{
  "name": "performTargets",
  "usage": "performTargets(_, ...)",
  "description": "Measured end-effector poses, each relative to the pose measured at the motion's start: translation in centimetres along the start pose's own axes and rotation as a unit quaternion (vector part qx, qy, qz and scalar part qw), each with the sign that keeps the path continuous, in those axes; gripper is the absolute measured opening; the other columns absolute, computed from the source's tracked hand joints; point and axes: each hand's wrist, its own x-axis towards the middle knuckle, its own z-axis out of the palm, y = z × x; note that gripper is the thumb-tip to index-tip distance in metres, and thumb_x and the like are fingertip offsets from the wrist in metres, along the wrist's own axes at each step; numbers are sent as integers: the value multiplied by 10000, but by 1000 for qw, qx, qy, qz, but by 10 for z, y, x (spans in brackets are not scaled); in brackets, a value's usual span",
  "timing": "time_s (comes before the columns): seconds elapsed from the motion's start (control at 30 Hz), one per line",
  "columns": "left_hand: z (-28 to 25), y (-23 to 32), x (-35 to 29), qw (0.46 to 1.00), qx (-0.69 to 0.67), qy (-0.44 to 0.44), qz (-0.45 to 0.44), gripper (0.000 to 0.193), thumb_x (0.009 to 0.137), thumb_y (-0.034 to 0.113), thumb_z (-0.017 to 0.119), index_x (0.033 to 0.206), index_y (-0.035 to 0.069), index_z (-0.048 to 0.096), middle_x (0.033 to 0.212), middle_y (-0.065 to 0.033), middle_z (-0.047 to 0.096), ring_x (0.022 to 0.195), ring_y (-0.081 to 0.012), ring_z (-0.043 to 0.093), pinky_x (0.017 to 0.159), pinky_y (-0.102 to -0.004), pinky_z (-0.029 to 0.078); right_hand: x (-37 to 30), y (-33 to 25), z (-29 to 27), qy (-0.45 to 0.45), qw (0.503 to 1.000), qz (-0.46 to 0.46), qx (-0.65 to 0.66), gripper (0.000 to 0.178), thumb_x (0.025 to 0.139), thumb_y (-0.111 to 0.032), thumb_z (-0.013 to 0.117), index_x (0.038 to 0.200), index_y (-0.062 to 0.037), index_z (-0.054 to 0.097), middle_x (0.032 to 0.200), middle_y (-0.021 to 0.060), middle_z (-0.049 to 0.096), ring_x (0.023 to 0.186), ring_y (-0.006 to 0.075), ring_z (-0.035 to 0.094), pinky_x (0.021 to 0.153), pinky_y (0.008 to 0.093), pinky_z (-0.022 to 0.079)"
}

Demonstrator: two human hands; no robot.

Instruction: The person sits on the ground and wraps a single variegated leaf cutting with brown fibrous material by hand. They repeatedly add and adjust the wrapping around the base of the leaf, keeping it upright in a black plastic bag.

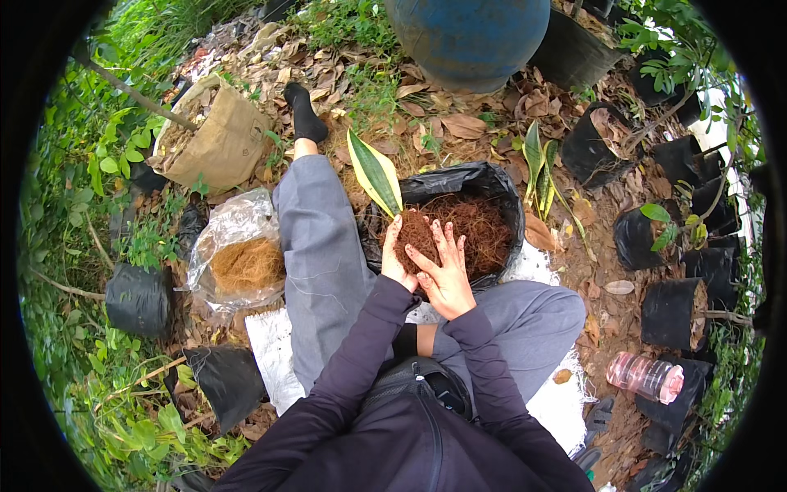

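Over a black plastic bag of brown coconut fibre, my two hands are around a ball of the same fibre. A snake plant leaf, green with yellow edges, sticks up from this ball and tilts to the far left. My left hand cups the ball from its left side, with several fingers hidden. Against the ball's right side lies my right hand, palm down, its fingers stretched out and dirty with fibre. Beyond the bag, other snake plant leaves stand on the ground.
To the left lies a clear plastic bag with light brown fibre. A tan grow bag stands farther off. A blue barrel rises at the back. Black plant bags and a pink bottle are to the right.
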Motion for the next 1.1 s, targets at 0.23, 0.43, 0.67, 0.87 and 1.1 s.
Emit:
performTargets(0.23,17,-7,-9,999,-5,-34,11,393,984,331,506,1323,133,523,1308,-86,573,1174,-225,563,992,-392,460,28,-14,-15,57,980,46,184,451,921,-237,563,1348,-93,539,1486,149,394,1411,328,308,1163,475,152)
performTargets(0.43,30,-2,-19,999,14,-39,13,577,1014,471,344,1433,77,394,1426,-128,456,1337,-280,406,1114,-408,335,45,-31,3,151,984,10,92,501,857,-116,574,1350,-38,525,1435,194,438,1359,355,381,1135,430,270)
performTargets(0.67,36,-6,-14,972,227,-38,39,532,1054,381,282,1388,-7,425,1350,-139,526,1238,-247,513,1057,-353,407,37,-18,6,218,960,40,171,382,912,-100,537,1284,-27,581,1325,202,533,1269,344,486,1072,398,365)
performTargets(0.87,45,-12,1,988,149,-3,53,559,1034,435,325,1397,26,439,1352,-116,528,1223,-208,516,1040,-343,406,43,3,3,221,955,32,197,512,851,-178,692,1315,-27,539,1354,192,508,1285,328,470,1068,398,362)
performTargets(1.1,47,-21,23,923,366,-80,84,519,1040,239,389,1506,46,268,1482,-73,387,1351,-149,361,1111,-278,260,44,34,15,246,825,157,485,496,899,-97,619,1370,-25,483,1412,124,470,1296,222,444,1090,357,325)
